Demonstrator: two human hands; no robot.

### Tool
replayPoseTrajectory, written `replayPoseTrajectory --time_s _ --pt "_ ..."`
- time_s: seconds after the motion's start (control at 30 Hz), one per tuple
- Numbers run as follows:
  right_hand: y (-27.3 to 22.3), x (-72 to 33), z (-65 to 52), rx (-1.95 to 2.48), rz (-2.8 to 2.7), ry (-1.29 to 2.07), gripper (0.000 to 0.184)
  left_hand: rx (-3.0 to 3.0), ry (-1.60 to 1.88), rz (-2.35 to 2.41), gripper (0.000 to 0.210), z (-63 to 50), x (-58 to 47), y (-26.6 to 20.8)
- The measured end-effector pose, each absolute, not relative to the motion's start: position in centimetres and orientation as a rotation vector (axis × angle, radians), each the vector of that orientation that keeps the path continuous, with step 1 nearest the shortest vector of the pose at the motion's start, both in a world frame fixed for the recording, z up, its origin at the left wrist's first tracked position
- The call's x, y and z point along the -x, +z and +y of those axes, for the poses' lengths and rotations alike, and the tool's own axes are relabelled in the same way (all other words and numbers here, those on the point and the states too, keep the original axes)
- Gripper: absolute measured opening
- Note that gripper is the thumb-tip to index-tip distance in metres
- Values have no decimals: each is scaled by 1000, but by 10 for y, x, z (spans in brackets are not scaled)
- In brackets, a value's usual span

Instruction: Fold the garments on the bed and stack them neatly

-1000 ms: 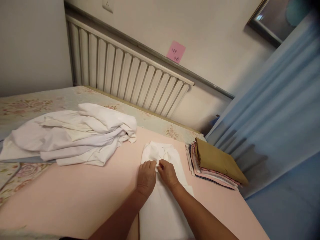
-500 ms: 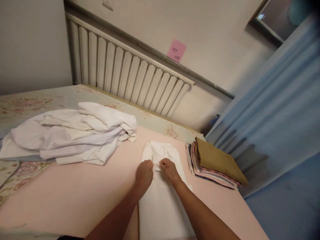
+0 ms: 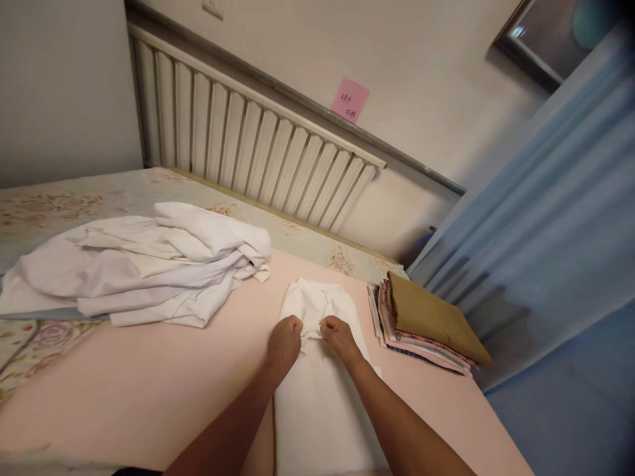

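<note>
A white garment (image 3: 322, 410), folded into a long narrow shape, lies on a pink cloth in front of me. Near its far end my left hand (image 3: 286, 342) is closed, thumb and fingers pinching the gathered fabric from the left. Opposite it, my right hand (image 3: 338, 334) pinches the same fabric from the right. A short bunched strip of cloth spans the small gap between the hands. I cannot make out whether that strip is a collar or another part. Beyond the hands, the garment's rounded far end lies creased on the cloth.
A loose heap of white clothes (image 3: 149, 264) lies to the left. On the right sits a stack of folded fabrics (image 3: 436, 317) with a mustard-brown piece on top. The pink cloth (image 3: 163, 390) covers part of a floral sheet (image 3: 64, 201). Behind are a radiator (image 3: 248, 139) and blue curtain (image 3: 555, 218).
My hands have drawn slightly apart, and the strip of fabric between them is a little wider. The heap and the stack stay where they were.
</note>
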State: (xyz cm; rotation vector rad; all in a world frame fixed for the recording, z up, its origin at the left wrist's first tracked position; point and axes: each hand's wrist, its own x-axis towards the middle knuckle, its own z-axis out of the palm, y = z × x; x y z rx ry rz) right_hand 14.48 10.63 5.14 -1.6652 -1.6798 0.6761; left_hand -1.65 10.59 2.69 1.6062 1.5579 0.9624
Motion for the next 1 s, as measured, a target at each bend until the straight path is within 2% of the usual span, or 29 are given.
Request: replayPoseTrajectory --time_s 0.3,0.47,0.63,0.73,0.9,1.0 --pt "53 -134 105 1641 -1699 719 13 -1573 967 1517 21 108 17 25" --pt "54 -134 104 1619 -1713 628 16 -1582 979 1487 11 102 17 28" --pt "51 -138 102 1549 -1759 528 9 -1643 1005 1441 5 99 17 32" --pt "49 -138 100 1508 -1804 502 7 -1677 1005 1407 8 101 16 32" --pt "50 -133 97 1478 -1879 466 18 -1729 999 1393 14 104 14 27" --pt "51 -132 97 1501 -1922 460 14 -1754 989 1424 15 106 13 24"
